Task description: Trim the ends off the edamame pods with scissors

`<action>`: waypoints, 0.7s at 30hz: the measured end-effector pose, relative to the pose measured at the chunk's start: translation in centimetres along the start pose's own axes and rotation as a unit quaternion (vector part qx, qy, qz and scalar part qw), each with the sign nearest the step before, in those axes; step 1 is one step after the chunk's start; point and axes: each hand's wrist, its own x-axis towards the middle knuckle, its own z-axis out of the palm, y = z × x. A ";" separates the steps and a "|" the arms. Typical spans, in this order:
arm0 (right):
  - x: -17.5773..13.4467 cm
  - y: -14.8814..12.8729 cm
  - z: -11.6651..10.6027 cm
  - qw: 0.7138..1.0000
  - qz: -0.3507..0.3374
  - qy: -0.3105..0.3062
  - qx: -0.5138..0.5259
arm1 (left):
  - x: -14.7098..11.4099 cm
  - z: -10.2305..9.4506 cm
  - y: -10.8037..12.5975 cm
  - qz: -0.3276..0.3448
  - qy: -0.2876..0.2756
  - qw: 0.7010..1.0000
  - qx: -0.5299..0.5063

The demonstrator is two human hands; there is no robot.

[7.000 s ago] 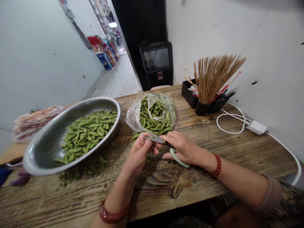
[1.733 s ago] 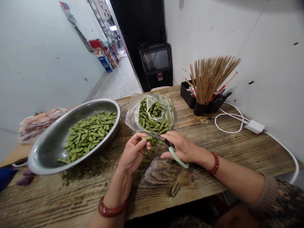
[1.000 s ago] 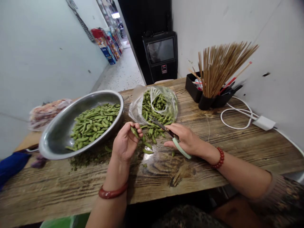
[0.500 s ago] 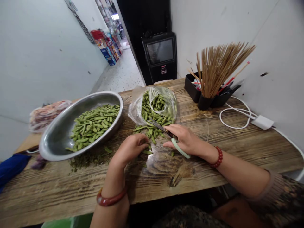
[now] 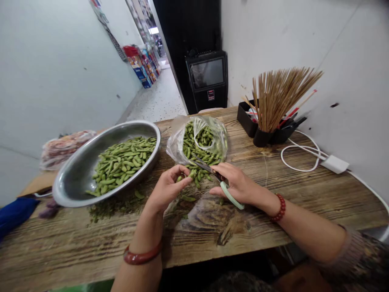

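Note:
My right hand (image 5: pixel 235 181) grips a pair of scissors (image 5: pixel 232 196) with pale green handles, the blades pointing up and left toward the pods. Between the thumb and fingers of my left hand (image 5: pixel 168 186) is a green soybean pod (image 5: pixel 191 175), partly hidden by the fingers. Just beyond both hands lies a clear plastic bag (image 5: pixel 176 140) of soybean pods, some spilling from its mouth. One loose pod (image 5: pixel 189 198) rests on the table below my left fingertips. To the left stands a large metal basin (image 5: pixel 75 174) holding a heap of pods.
Stem trimmings (image 5: pixel 112 209) lie below the basin. A bag of pinkish food (image 5: pixel 65 148) and a blue cloth (image 5: pixel 16 213) are at far left. A black holder (image 5: pixel 247 121) with wooden skewers (image 5: pixel 278 97) stands at back right, near a white adapter (image 5: pixel 334 164) and its cable.
My left hand has lifted slightly from the table and now pinches a pod near the scissors. The right hand keeps the scissors in nearly the same place. The view has tilted up a little.

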 end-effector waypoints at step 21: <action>-0.1 -0.7 0.0 0.999 -0.001 -0.047 -0.014 | -0.3 2.4 -0.8 -0.044 -0.021 0.991 -0.128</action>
